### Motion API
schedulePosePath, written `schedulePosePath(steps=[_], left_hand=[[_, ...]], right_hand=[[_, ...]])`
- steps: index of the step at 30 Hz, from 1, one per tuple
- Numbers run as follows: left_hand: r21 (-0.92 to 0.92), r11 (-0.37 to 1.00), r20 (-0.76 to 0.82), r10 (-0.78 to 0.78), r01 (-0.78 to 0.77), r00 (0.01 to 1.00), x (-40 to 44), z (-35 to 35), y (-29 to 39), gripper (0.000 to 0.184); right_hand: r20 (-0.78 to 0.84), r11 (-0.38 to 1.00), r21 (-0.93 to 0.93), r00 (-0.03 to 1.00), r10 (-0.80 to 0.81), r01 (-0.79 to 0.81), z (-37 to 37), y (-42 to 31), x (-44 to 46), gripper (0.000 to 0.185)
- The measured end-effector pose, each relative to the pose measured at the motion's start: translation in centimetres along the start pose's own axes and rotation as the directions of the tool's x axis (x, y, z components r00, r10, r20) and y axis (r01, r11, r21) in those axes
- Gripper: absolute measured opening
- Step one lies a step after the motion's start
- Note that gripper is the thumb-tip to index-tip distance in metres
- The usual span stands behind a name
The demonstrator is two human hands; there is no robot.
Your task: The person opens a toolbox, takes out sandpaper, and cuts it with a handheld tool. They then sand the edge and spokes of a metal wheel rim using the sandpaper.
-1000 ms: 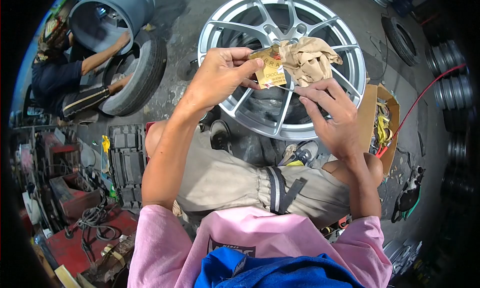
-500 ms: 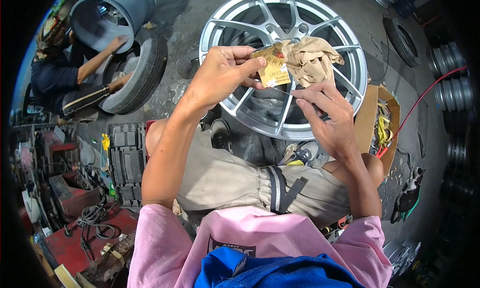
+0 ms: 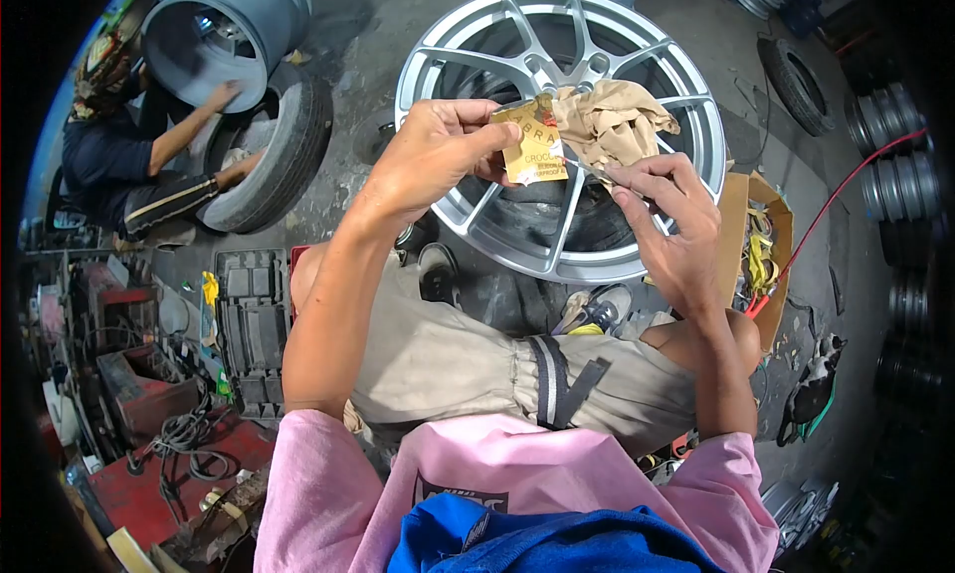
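Note:
My left hand (image 3: 448, 150) is closed on a yellow-backed piece of sandpaper (image 3: 533, 155) with dark printing, its thumb flat on the printed side. Just right of the sheet, my right hand (image 3: 668, 205) pinches a thin strip that reaches toward the sandpaper's edge; its exact shape is hard to make out. Behind the fingers is a crumpled tan cloth or paper (image 3: 619, 120), over the spokes of a silver alloy wheel (image 3: 569, 215). Whether the right fingers touch the crumpled piece, I cannot tell.
A co-worker (image 3: 109, 140) sits at the left by a tire (image 3: 298, 135) and a grey wheel barrel (image 3: 204, 51). A cardboard box (image 3: 731, 235) of odds and ends stands right. A black tool case (image 3: 251, 324), a red machine (image 3: 149, 483) and a cat (image 3: 814, 389) surround me.
The sandpaper has shifted slightly left and down. My right hand has moved a little right, its fingers pinching more closely. The co-worker's upper hand has moved slightly down along the barrel rim.

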State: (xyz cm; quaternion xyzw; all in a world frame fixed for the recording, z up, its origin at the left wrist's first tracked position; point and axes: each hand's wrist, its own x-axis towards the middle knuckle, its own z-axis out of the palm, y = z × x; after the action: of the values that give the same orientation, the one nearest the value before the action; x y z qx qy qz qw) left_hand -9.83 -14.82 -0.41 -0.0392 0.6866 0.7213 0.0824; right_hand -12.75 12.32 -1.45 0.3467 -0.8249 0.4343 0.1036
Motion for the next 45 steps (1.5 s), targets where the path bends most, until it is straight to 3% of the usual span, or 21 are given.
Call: schedulePosePath(steps=[13,16,18,22,24,30,36,38,45], left_hand=[[-0.108,0.994,0.054,-0.017,0.023,0.998,0.0,0.2,0.0,0.029],[-0.098,0.995,0.024,0.017,-0.015,1.0,0.1,0.3,-0.3,0.029],[0.017,0.999,-0.06,0.039,-0.038,0.997,0.1,0.3,-0.3,0.03],[-0.031,0.997,-0.106,0.061,-0.065,0.992,0.3,0.4,-0.1,0.031],[-0.04,0.987,-0.17,0.145,-0.154,0.975,0.4,0.8,0.0,0.033],[-0.129,0.962,-0.169,0.216,-0.239,0.962,0.4,2.0,0.2,0.036],[-0.166,0.951,-0.158,0.237,-0.262,0.959,0.3,2.5,0.3,0.033],[-0.161,0.95,-0.155,0.242,-0.266,0.958,0.4,2.7,0.1,0.032],[-0.134,0.951,-0.178,0.255,-0.28,0.95,0.6,2.9,-0.1,0.032]], right_hand=[[0.02,1.0,-0.01,1.0,-0.024,0.024,-0.1,0.2,0.1,0.026],[0.033,0.999,-0.035,0.999,-0.025,0.026,-0.3,0.3,0.1,0.025],[0.04,0.998,-0.055,0.999,-0.015,0.017,-0.3,0.5,0.0,0.025],[0.012,0.998,-0.015,0.998,0.065,-0.065,-0.4,0.2,0.1,0.021],[0.013,0.996,-0.015,0.996,0.083,-0.083,-0.1,-0.2,0.1,0.02],[-0.015,0.995,0.091,0.999,0.051,-0.05,0.7,-0.4,0.3,0.017],[0.006,0.973,0.188,0.99,0.139,-0.138,1.1,-0.1,0.2,0.017],[0.096,0.924,0.292,0.969,0.228,-0.247,1.2,-0.3,0.2,0.018],[0.181,0.876,0.359,0.945,0.273,-0.322,1.1,-0.5,0.0,0.019]])
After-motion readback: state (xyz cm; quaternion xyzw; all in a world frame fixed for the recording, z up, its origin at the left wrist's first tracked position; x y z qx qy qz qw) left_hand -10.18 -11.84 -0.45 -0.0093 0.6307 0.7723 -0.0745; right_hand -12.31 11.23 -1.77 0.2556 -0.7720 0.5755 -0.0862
